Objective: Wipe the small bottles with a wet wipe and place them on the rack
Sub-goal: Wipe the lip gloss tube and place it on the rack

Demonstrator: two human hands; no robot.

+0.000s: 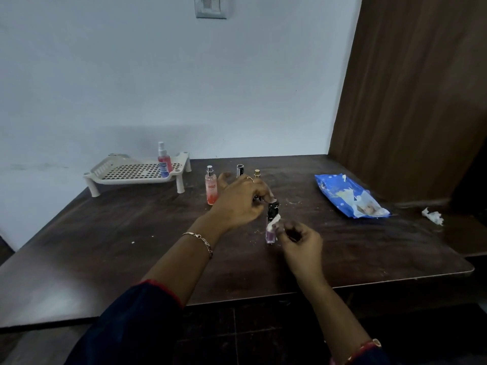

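Head view, mid-wipe. Caught the purple bottle (270, 234) standing upright on the table (131, 246), long axis vertical, base down near front centre. Saw the left hand (238, 204) gripping its black cap from above and the left. Saw the right hand (301, 245) just beside the body on the right, motion-blurred, apparently pinching the wet wipe (272, 223) against the bottle's waist. Judged the step as wiping, placing not yet begun. Noted the rack (123, 171) well apart, back-left of both hands, with one red spray bottle (164, 160) on its right end. Rated the left hand nearer the rack and on the cap, so likely carrier: lift straight up, then travel left and away. Spotted the pink bottle (210, 189), black-capped bottle (239, 170) and gold-capped bottle (257, 173) just behind that hand, near the carry path; tip risk. Logged the wipe packet (342, 193) and a crumpled wipe (433, 216) off right.
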